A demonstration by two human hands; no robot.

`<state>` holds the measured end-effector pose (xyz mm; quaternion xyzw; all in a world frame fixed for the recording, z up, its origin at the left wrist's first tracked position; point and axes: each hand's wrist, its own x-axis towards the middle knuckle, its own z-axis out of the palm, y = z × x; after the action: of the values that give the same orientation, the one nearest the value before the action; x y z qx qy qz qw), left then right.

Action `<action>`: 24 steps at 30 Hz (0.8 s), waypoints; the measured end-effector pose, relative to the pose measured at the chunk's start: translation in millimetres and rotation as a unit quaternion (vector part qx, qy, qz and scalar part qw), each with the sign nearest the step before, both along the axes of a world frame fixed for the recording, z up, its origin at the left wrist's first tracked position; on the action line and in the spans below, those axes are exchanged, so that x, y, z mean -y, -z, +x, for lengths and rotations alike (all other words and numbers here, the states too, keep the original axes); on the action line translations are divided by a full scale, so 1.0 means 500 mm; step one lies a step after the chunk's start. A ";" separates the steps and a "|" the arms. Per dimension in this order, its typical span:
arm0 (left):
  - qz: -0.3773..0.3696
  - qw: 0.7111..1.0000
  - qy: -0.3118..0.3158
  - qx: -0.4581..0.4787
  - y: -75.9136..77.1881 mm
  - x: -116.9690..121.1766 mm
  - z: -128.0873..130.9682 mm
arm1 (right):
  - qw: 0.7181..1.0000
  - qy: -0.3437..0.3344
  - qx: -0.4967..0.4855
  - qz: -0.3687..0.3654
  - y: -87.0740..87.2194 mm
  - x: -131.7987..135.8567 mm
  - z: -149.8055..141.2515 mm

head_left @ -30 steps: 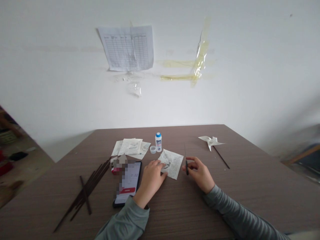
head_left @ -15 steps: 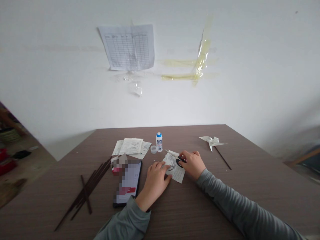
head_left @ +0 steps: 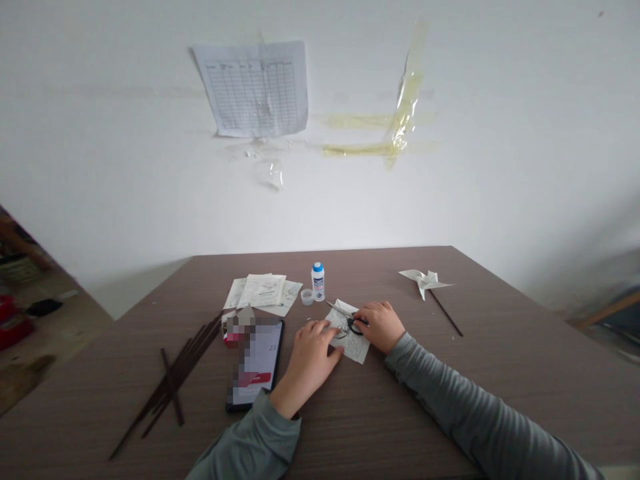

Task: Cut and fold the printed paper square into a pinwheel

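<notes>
- Printed paper sheet (head_left: pixel 349 331) lies mid-surface (head_left: pixel 400 393), under both hands
- Left hand (head_left: pixel 311 360) spread flat, fingers pressing the sheet's edge, pinning it steady
- Right hand (head_left: pixel 381 327) curled, pinching black-handled scissors (head_left: pixel 354 325) over the sheet
- Blade contact and any cut line hard to make out
- Phone (head_left: pixel 255 367) screen pixelated; blue-capped bottle (head_left: pixel 317 281) label unreadable

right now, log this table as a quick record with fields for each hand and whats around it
left hand: resting on printed paper square
right hand: holding black-handled scissors, blades over the paper
nearby: white bottle with blue cap, small translucent cup, paper sheets
farther: phone, dark sticks, paper pinwheel on stick
</notes>
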<state>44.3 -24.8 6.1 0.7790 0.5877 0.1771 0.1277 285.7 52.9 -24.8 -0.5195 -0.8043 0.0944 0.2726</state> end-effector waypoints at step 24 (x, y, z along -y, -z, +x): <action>-0.002 0.998 0.024 0.053 -0.009 -0.003 0.003 | 0.993 -0.113 0.040 -0.007 -0.005 0.002 0.053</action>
<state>46.0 -23.2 10.7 0.7823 0.5615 0.2141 0.1641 312.3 52.0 -22.3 -0.4304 -0.8674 0.1095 0.2244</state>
